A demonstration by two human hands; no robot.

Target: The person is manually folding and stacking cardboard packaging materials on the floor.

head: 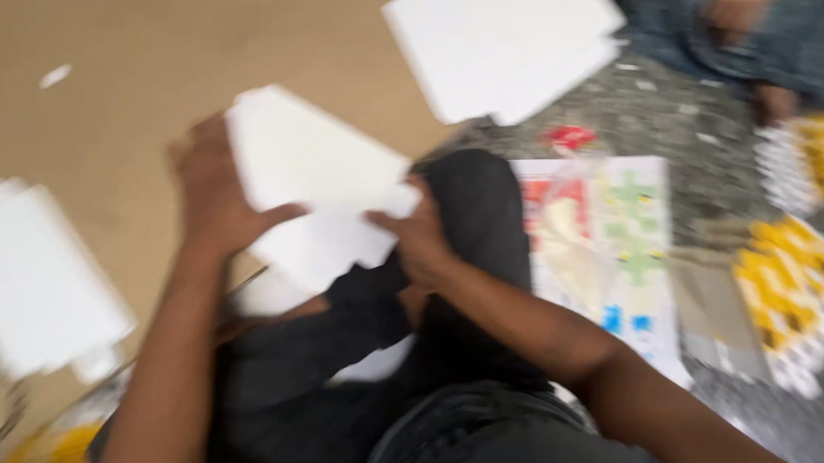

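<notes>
The left hand (212,195) and right hand (418,234) each gripped an edge of a flat white card sheet (317,176). They held it clear above the person's black-trousered knee (473,206), apparently for handling.

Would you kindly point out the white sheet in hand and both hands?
white sheet (308,167), head view, on its flat middle.
left hand (212,195), head view, on its back.
right hand (421,237), head view, on its knuckles.

Bare forearms and hands (212,195) — no sleeves in view — above black trousers (466,262) (blurred, creased at the knee).
</notes>
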